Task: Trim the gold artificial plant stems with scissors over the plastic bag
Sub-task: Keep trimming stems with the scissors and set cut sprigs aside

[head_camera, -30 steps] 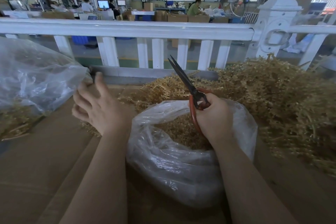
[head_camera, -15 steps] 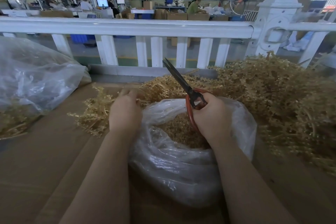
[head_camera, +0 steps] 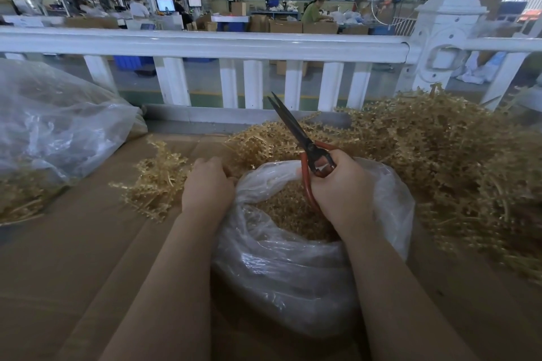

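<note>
The right hand (head_camera: 341,184) grips red-handled scissors (head_camera: 305,143), blades nearly shut, above the plastic bag (head_camera: 293,267). The left hand (head_camera: 206,184), beside the bag, curls on gold stems (head_camera: 158,179). They look light, bendy and prickly; hold them low. Behind the bag, the brown surface (head_camera: 73,258) meets a white fence (head_camera: 205,44).

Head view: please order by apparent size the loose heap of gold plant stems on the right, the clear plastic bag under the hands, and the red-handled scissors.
1. Loose heap of gold plant stems.
2. Clear plastic bag; nearer the camera, so unsure.
3. Red-handled scissors.
</note>
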`<state>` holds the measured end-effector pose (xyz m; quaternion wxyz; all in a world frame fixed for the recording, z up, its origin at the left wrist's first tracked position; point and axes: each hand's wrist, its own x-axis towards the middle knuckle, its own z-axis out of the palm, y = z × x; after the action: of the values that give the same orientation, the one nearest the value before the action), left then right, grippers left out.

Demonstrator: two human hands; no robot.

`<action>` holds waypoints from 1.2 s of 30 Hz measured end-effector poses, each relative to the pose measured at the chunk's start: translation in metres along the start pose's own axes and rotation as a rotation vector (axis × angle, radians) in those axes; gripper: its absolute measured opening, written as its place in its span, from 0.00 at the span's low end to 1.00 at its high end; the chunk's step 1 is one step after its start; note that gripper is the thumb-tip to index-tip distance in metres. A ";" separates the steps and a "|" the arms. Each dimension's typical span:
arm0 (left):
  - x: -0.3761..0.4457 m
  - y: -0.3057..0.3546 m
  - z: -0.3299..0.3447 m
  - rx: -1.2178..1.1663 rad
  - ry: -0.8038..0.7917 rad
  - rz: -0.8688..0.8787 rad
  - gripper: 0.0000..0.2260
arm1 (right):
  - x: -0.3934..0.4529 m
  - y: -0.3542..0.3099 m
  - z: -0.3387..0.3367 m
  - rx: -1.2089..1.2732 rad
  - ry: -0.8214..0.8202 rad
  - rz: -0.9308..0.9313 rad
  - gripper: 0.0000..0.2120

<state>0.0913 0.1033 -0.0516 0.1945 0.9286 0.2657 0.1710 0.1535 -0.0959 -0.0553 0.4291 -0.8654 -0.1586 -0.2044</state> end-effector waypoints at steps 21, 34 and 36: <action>-0.007 0.032 -0.036 -1.136 0.817 0.036 0.07 | 0.001 -0.002 -0.005 0.007 -0.024 0.079 0.11; -0.020 0.050 -0.036 -1.714 -0.392 0.167 0.08 | 0.004 -0.006 -0.024 1.014 -0.191 0.223 0.10; -0.020 0.050 -0.032 -1.741 -0.417 0.149 0.07 | 0.003 -0.007 -0.025 1.087 -0.272 0.206 0.11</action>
<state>0.0831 0.0616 -0.0061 0.8623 0.4794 -0.0599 0.1519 0.1480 -0.1121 -0.0354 0.8062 -0.5497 -0.2095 0.0626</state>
